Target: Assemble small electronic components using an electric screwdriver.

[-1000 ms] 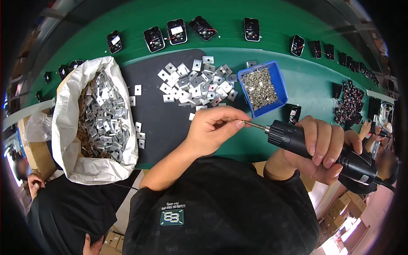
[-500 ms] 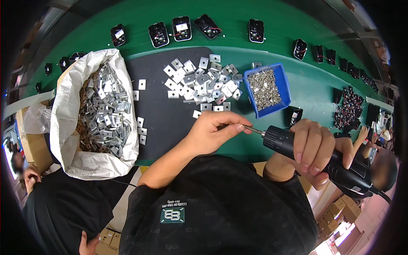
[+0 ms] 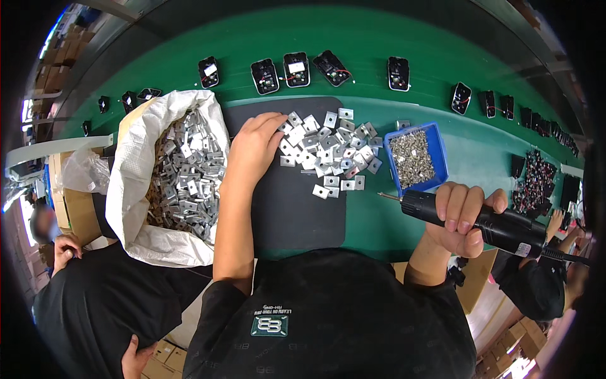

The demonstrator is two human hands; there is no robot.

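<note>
My right hand [image 3: 464,215] grips a black electric screwdriver [image 3: 505,230] near the table's front edge. Its thin bit points left, just below the blue bin [image 3: 442,155] of small metal screws [image 3: 411,158], and no screw can be made out on the tip. My left hand [image 3: 255,145] lies over the dark mat at the left edge of a heap of square metal plates with holes [image 3: 328,145]. Its fingers reach toward the outermost plates, with the thumb apart from them. Whatever lies beneath the palm is hidden.
Left of my forearm stands a white woven sack [image 3: 132,208] full of similar metal pieces. Several black housings [image 3: 297,69] with wires line the green surface at the back. A seated person's hand [image 3: 66,249] shows at the left. Dark small parts [image 3: 536,183] lie heaped at the far right.
My left hand has left the screwdriver's tip and moved left and away from me to the plates. The right hand still holds the screwdriver. The whole view has shifted a little.
</note>
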